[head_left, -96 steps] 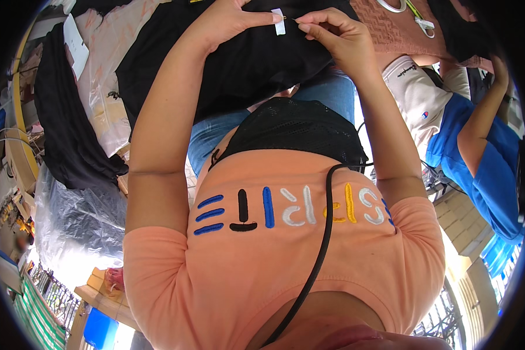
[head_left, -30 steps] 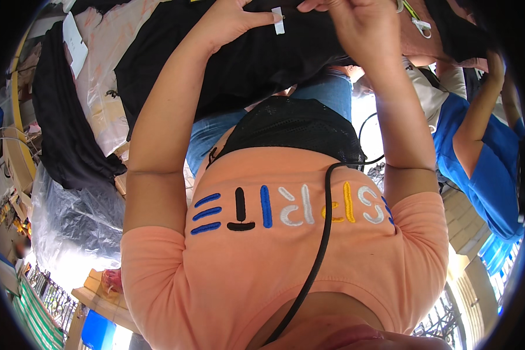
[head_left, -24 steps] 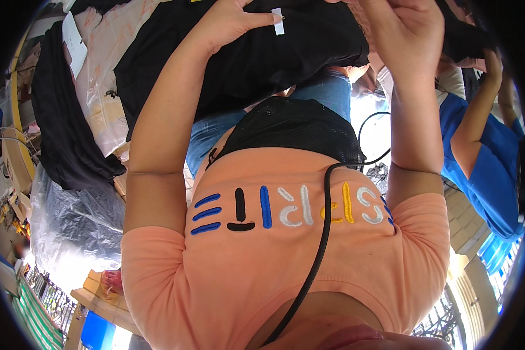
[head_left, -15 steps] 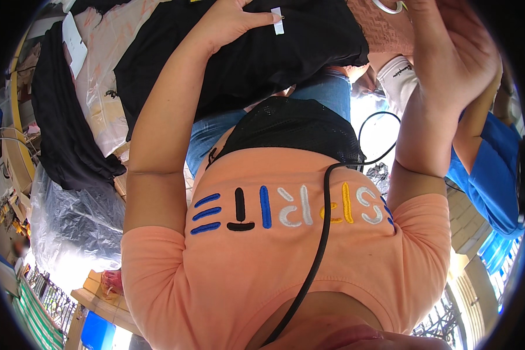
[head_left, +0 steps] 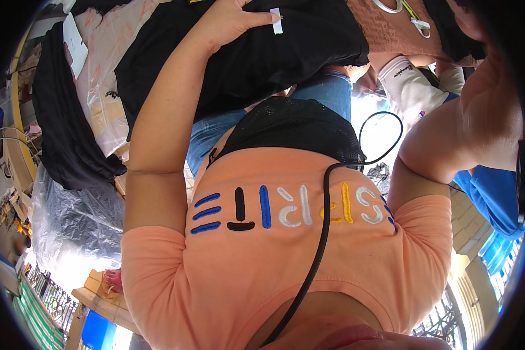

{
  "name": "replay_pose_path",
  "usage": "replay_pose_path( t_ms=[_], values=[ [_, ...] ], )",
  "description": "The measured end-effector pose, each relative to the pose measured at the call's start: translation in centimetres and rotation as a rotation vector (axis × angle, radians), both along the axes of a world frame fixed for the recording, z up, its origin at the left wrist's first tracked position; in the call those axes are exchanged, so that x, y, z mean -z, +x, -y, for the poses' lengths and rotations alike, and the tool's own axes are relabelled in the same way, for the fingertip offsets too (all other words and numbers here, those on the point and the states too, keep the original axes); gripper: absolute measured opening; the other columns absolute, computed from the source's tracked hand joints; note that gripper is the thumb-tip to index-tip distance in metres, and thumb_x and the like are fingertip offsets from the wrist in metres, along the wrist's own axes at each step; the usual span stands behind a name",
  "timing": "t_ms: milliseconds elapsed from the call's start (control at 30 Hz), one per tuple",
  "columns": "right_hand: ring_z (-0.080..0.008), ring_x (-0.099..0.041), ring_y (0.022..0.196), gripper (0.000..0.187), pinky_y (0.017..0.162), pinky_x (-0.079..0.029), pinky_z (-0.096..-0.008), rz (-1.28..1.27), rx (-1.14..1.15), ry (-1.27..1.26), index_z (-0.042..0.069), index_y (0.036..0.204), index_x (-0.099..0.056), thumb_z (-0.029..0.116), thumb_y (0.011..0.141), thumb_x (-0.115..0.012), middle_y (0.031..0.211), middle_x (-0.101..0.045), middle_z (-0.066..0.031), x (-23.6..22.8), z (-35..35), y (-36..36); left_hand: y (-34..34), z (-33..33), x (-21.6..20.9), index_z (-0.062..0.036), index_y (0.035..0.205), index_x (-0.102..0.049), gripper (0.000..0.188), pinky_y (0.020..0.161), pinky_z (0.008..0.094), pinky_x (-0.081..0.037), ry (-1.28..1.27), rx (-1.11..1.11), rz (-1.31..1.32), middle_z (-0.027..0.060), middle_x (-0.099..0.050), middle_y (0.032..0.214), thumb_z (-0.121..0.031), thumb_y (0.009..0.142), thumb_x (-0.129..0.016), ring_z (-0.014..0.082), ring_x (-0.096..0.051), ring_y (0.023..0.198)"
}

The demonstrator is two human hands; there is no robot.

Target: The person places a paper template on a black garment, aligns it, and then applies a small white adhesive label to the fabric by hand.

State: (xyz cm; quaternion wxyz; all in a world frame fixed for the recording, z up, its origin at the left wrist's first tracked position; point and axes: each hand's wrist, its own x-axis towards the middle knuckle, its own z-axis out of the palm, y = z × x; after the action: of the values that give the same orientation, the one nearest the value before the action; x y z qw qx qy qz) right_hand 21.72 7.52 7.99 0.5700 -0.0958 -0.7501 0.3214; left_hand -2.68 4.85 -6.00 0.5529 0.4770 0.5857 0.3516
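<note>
Black fabric (head_left: 309,46) is spread over the work surface and hangs down toward my lap. My left hand (head_left: 230,23) lies on it with the thumb stretched out; the other fingers are partly cut off by the top edge. The thumb tip touches a small white label (head_left: 276,26) on the cloth. My right hand (head_left: 487,81) is raised at the far right rim, away from the fabric, blurred and in shadow. Its fingers are hard to make out, and no held thing shows.
Textured brown cloth (head_left: 399,32) lies beyond to the right, bearing a white ring-shaped handle (head_left: 388,4) and a yellow-green strip (head_left: 411,10). A person in blue (head_left: 490,198) is at the right. Black cloth (head_left: 64,128) hangs at left over clear plastic (head_left: 76,216). A black cable (head_left: 326,216) crosses my shirt.
My right hand has swung outward to the right, uncovering the yellow-green strip and more of the brown cloth. My left hand and the label have barely moved.
</note>
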Motion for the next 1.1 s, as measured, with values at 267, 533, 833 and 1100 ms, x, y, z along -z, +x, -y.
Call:
replay_pose_path(
  t_ms=[267, 533, 833, 1100],
  values=[
    [-0.0095, -0.068, 0.082, 0.013, 0.075, -0.056, -0.0212, 0.08, -0.128, -0.344, 0.001, 0.106, -0.076, 0.0, 0.093, -0.073, 0.094, -0.071, -0.0039, 2.3, 0.8, 0.4, -0.1, -0.2, 0.2, 0.0039, 0.102, -0.077, 0.029, 0.073, 0.0283, -0.054, 0.002, 0.006, -0.037, 0.0065, -0.075, 0.088, -0.021, 0.088, -0.081, 0.0123, -0.067, 0.078],
    [-0.0102, -0.068, 0.086, 0.015, 0.08, -0.056, -0.0221, 0.343, -0.012, -0.682, 0.001, 0.106, -0.078, -0.002, 0.093, -0.072, 0.099, -0.07, -0.0029, 16.2, -1.1, -0.2, -0.7, 0.0, 0.5, 0.0043, 0.109, -0.076, 0.031, 0.077, 0.0285, -0.055, -0.013, 0.049, 0.082, 0.006, -0.075, 0.095, -0.02, 0.089, -0.081, 0.0128, -0.068, 0.083],
    [-0.0081, -0.065, 0.082, 0.018, 0.075, -0.052, -0.0202, 0.425, 0.058, -0.603, 0.003, 0.107, -0.08, -0.003, 0.091, -0.073, 0.095, -0.068, -0.0013, 17.0, -1.1, -0.5, -0.9, 0.1, 0.6, 0.0044, 0.11, -0.076, 0.032, 0.077, 0.0271, -0.055, -0.031, 0.057, 0.098, 0.0054, -0.074, 0.096, -0.02, 0.089, -0.081, 0.0121, -0.067, 0.084],
    [-0.0078, -0.066, 0.081, 0.018, 0.075, -0.053, -0.0202, 0.442, 0.081, -0.6, 0.004, 0.106, -0.081, -0.002, 0.091, -0.073, 0.093, -0.068, -0.0004, 16.9, -1.2, -0.5, -0.8, 0.1, 0.2, 0.0044, 0.108, -0.076, 0.031, 0.076, 0.0263, -0.055, -0.054, 0.047, 0.087, 0.0056, -0.074, 0.094, -0.019, 0.089, -0.081, 0.0119, -0.067, 0.082]
  ],
)
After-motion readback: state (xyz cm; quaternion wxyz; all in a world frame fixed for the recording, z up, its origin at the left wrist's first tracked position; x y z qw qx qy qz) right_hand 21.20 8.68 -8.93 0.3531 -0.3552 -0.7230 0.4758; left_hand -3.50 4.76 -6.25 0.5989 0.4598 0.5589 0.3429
